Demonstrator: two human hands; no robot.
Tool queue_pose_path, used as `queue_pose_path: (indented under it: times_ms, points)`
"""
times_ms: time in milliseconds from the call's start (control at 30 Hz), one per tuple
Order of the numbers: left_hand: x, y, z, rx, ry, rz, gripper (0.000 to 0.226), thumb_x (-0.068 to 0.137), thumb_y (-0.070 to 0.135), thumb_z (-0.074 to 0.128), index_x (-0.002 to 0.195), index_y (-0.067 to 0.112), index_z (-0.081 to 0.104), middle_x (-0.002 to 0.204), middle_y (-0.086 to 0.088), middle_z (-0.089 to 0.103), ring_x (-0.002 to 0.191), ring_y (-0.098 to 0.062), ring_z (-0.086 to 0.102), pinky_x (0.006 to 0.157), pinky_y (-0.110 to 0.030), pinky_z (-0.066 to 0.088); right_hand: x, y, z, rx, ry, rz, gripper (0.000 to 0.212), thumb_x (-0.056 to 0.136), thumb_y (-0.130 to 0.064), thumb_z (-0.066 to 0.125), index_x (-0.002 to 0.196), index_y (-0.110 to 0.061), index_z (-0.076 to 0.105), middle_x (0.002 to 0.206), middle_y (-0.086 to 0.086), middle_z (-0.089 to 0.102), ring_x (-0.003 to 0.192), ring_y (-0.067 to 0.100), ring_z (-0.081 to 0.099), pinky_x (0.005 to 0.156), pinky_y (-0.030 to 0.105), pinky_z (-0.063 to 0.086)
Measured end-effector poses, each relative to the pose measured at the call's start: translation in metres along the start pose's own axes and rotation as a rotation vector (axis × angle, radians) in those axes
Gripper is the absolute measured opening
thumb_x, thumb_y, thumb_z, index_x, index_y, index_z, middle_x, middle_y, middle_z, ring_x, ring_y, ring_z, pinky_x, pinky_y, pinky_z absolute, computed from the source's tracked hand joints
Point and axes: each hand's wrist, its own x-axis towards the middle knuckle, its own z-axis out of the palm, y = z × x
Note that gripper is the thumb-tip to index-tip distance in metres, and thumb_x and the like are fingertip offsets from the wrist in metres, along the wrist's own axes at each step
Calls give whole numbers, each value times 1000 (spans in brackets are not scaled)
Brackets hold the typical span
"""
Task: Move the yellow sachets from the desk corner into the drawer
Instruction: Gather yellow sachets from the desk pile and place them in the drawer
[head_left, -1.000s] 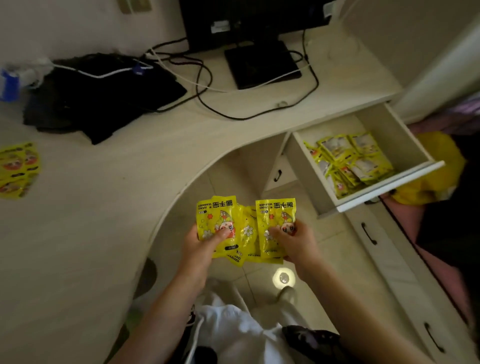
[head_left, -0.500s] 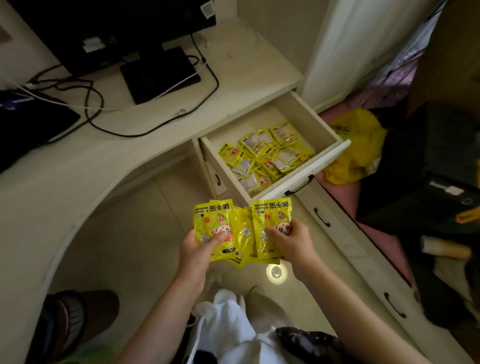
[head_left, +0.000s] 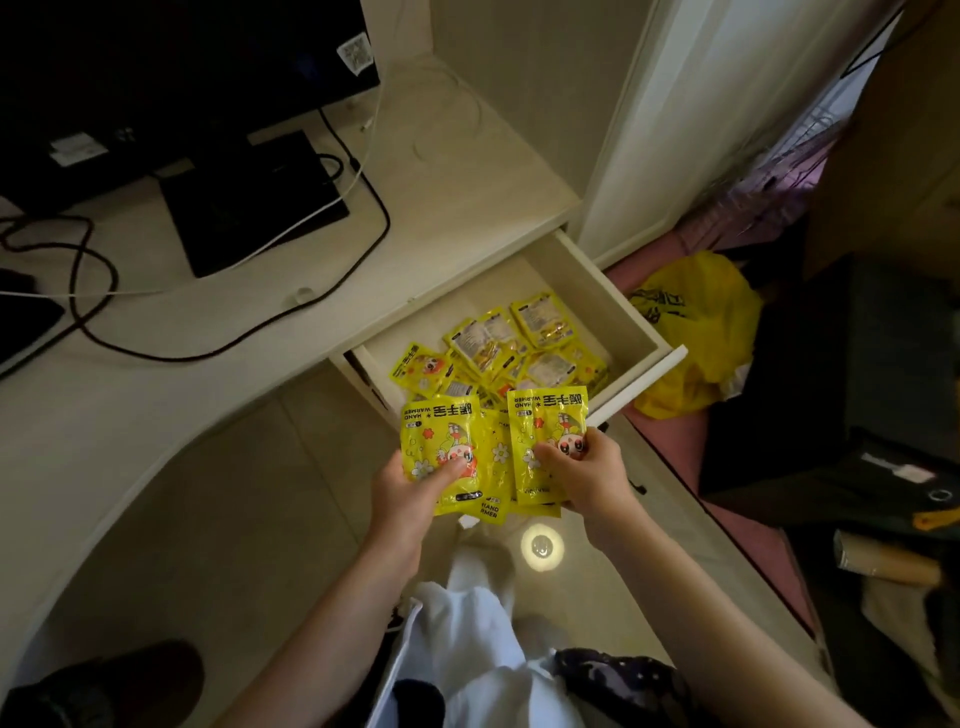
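I hold a fan of yellow hand-warmer sachets (head_left: 488, 457) in both hands, just in front of the open drawer. My left hand (head_left: 410, 491) grips the left sachet with the thumb on its face. My right hand (head_left: 582, 475) grips the right sachet the same way. The white drawer (head_left: 623, 306) is pulled out under the desk. Several more yellow sachets (head_left: 498, 348) lie piled inside it. The held sachets hide the drawer's near left corner.
The white curved desk (head_left: 260, 364) carries a monitor stand (head_left: 249, 202) and black cables (head_left: 208, 343). A yellow plastic bag (head_left: 696, 332) lies on the floor right of the drawer. Dark boxes (head_left: 841, 374) stand further right. Lower drawers with handles run along the right.
My view has swung right and closer to the drawer. Both hands carried the sachets forward, so they now overlap the drawer's front edge. The desk corner with the remaining sachets is out of view.
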Motion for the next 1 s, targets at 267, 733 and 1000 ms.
queue_pose_path:
  times_ms: [267, 733, 1000]
  points:
    - [50, 35, 33, 12, 50, -39, 39, 72, 20, 82, 108, 19, 66, 99, -1, 75, 93, -19, 71, 89, -41, 54, 70, -47, 1, -84, -48, 37, 23, 84, -21, 69, 100, -15, 54, 96, 7, 66, 86, 26, 68, 72, 41, 59]
    - [112, 33, 117, -86, 334, -265, 113, 45, 70, 81, 140, 23, 42, 143, -4, 50, 125, -28, 52, 104, -53, 42, 204, -89, -12, -382, -286, 67, 28, 82, -22, 72, 104, -12, 59, 94, 7, 67, 84, 20, 66, 73, 35, 59]
    - [172, 30, 142, -182, 422, -367, 100, 72, 46, 78, 151, 19, 22, 156, -7, 28, 139, -30, 33, 110, -49, 30, 276, -96, 15, -477, -310, 90, 29, 81, -24, 72, 103, -12, 57, 84, 3, 62, 72, 16, 60, 60, 33, 55]
